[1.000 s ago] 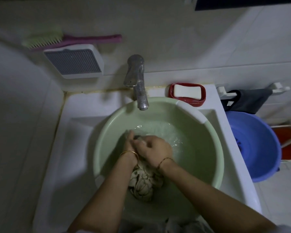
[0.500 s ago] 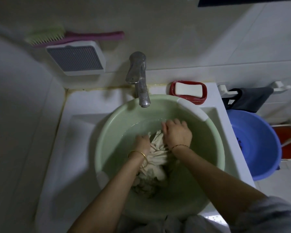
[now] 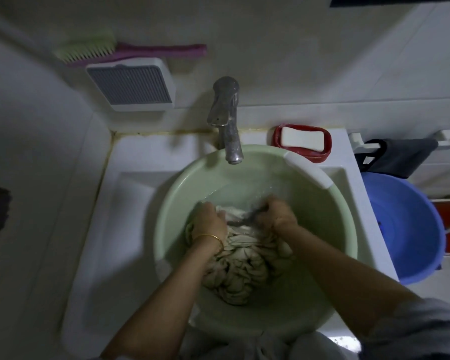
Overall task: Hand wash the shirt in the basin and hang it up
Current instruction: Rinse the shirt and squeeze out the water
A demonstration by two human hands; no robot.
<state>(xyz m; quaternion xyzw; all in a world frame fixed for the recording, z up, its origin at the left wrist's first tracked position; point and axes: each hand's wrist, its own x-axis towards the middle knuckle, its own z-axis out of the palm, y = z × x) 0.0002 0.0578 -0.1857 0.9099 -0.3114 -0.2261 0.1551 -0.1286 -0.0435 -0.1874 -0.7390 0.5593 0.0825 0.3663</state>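
A pale green basin (image 3: 177, 193) sits in the white sink (image 3: 130, 178) with shallow water at its far side. The wet cream shirt (image 3: 242, 266) lies bunched in the basin's middle. My left hand (image 3: 209, 222), with a gold bangle at the wrist, is closed on the shirt's left part. My right hand (image 3: 276, 215) is fisted on the shirt's upper right part and looks motion-blurred. A stretch of cloth runs between the two hands. The hands are apart.
A metal faucet (image 3: 226, 126) hangs over the basin's far rim. A red soap dish with a white bar (image 3: 303, 141) stands at the sink's back right. A blue tub (image 3: 411, 229) sits on the right, a dark cloth (image 3: 400, 157) above it. A brush (image 3: 125, 51) rests on a wall vent box.
Both hands have moved apart over the shirt: the left shifted left, the right came down and right. More of the bunched shirt shows between and below them than a second ago.
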